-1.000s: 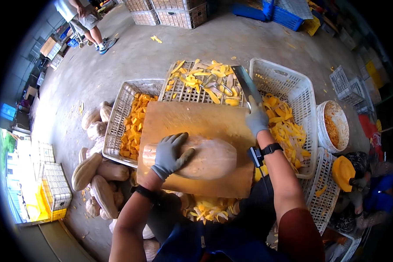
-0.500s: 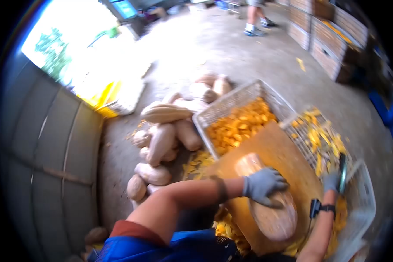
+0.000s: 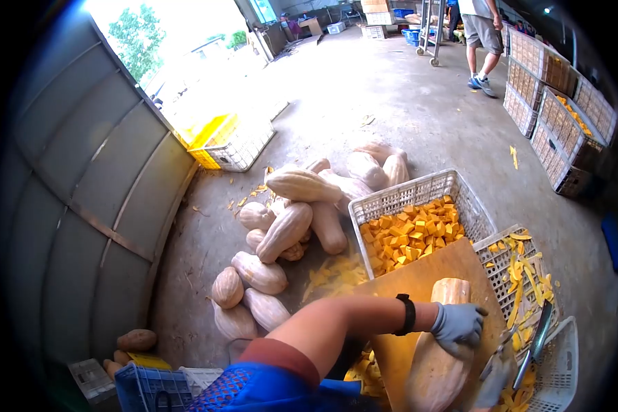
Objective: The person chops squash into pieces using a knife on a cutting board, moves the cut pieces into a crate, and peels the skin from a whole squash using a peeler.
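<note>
A long tan squash point(image 3: 436, 374) lies on a wooden board point(image 3: 391, 295); the rind is off its narrow far end. My left hand point(image 3: 458, 328), in a grey glove, is closed over the squash's middle from above. My right hand point(image 3: 498, 378), also gloved and somewhat blurred, is beside the squash's right flank with its fingers apart. Just right of it, a knife point(image 3: 541, 335) leans across the rim of a pale crate point(image 3: 566, 357), its handle showing outside my hand. The near end of the squash is blurred.
Orange cubes fill part of a white crate point(image 3: 474, 199) beyond the board. Peel strips lie on an upturned crate point(image 3: 505, 281). Whole squashes point(image 3: 285, 230) are piled on the floor at left. A person point(image 3: 484, 41) walks near stacked crates point(image 3: 563, 130); a metal wall point(image 3: 82, 206) stands left.
My view has shifted, with the scene lower in it. My right hand has come back from beside the knife toward the squash. My left hand stays on the squash, which has turned slightly.
</note>
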### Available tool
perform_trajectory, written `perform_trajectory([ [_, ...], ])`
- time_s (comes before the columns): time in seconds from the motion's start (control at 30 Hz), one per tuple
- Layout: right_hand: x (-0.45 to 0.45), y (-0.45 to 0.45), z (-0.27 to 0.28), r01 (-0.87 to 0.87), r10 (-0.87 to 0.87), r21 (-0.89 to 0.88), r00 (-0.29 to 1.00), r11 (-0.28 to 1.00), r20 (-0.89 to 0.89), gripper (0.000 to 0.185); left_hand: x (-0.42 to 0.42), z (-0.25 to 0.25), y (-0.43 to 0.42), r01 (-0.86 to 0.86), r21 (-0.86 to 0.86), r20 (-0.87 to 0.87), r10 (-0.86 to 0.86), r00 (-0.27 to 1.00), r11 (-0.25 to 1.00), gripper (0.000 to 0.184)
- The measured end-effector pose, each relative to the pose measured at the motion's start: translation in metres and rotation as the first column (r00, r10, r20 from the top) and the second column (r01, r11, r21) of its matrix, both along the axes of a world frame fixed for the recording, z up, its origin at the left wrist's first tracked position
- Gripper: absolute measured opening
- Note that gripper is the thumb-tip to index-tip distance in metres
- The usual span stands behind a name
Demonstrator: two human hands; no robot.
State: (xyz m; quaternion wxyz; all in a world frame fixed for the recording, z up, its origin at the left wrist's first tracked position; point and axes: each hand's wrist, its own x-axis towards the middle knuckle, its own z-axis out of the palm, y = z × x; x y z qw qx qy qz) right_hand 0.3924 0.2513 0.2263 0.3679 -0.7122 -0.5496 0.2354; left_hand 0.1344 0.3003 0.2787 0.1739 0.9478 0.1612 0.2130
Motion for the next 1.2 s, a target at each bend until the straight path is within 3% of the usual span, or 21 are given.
perform_trajectory([
  [0.03, -0.008, -0.026, 0.005, 0.008, -0.010, -0.039, 0.999, 0.999, -0.052, 0.053, -0.004, -0.004, -0.001, -0.119, 0.038, 0.075, 0.116, 0.990, 0.992, 0.034],
  [0.07, -0.026, -0.054, 0.011, -0.007, -0.003, -0.088, 0.994, 0.996, -0.105, 0.052, -0.006, -0.007, -0.008, -0.401, 0.072, 0.151, 0.388, 0.909, 0.913, 0.036],
  [0.13, -0.045, -0.093, 0.020, -0.032, 0.000, -0.162, 0.981, 0.986, -0.194, 0.050, -0.009, -0.015, -0.023, -0.843, 0.078, 0.297, 0.795, 0.529, 0.532, 0.041],
  [0.23, -0.066, -0.121, 0.033, -0.092, 0.024, -0.222, 0.957, 0.971, -0.287, 0.046, -0.015, -0.029, -0.005, -0.905, -0.300, -0.052, 0.942, 0.333, 0.303, 0.051],
  [0.33, -0.077, -0.129, 0.045, -0.178, 0.087, -0.247, 0.937, 0.953, -0.339, 0.044, -0.021, -0.012, 0.021, -0.764, -0.583, -0.298, 0.803, 0.516, 0.275, 0.056],
  [0.47, -0.099, -0.124, 0.080, -0.366, 0.325, -0.098, 0.900, 0.925, -0.291, 0.047, -0.019, -0.044, 0.039, -0.642, -0.629, -0.138, 0.750, 0.647, 0.439, 0.049],
  [0.5, -0.095, -0.122, 0.076, -0.388, 0.291, -0.215, 0.880, 0.896, -0.376, 0.049, -0.019, -0.047, 0.042, -0.599, -0.644, -0.098, 0.725, 0.682, 0.476, 0.046],
  [0.57, -0.094, -0.117, 0.066, -0.406, 0.278, -0.272, 0.870, 0.873, -0.407, 0.050, -0.027, -0.054, 0.045, -0.507, -0.670, -0.021, 0.670, 0.742, 0.542, 0.040],
  [0.7, -0.104, -0.120, 0.040, -0.456, 0.329, -0.254, 0.848, 0.853, -0.416, 0.054, -0.039, -0.051, 0.045, -0.333, -0.785, 0.068, 0.606, 0.792, 0.523, 0.038],
  [0.77, -0.111, -0.121, 0.031, -0.487, 0.393, -0.159, 0.826, 0.859, -0.405, 0.056, -0.041, -0.053, 0.049, -0.233, -0.821, 0.126, 0.564, 0.816, 0.522, 0.038],
  [0.9, -0.113, -0.120, 0.027, -0.537, 0.470, -0.042, 0.771, 0.843, -0.429, 0.059, -0.021, -0.058, 0.054, -0.242, -0.767, 0.111, 0.493, 0.863, 0.595, 0.039],
  [1.03, -0.109, -0.127, 0.030, -0.517, 0.380, -0.158, 0.773, 0.841, -0.508, 0.059, -0.018, -0.055, 0.056, -0.226, -0.780, 0.083, 0.454, 0.887, 0.584, 0.044],
  [1.13, -0.105, -0.124, 0.038, -0.507, 0.332, -0.246, 0.791, 0.826, -0.515, 0.060, -0.016, -0.021, 0.047, -0.610, -0.623, -0.315, 0.557, 0.768, 0.489, 0.048],
  [1.2, -0.104, -0.126, 0.049, -0.514, 0.325, -0.344, 0.816, 0.786, -0.478, 0.062, -0.004, -0.014, 0.034, -0.686, -0.532, -0.343, 0.614, 0.710, 0.496, 0.052],
])
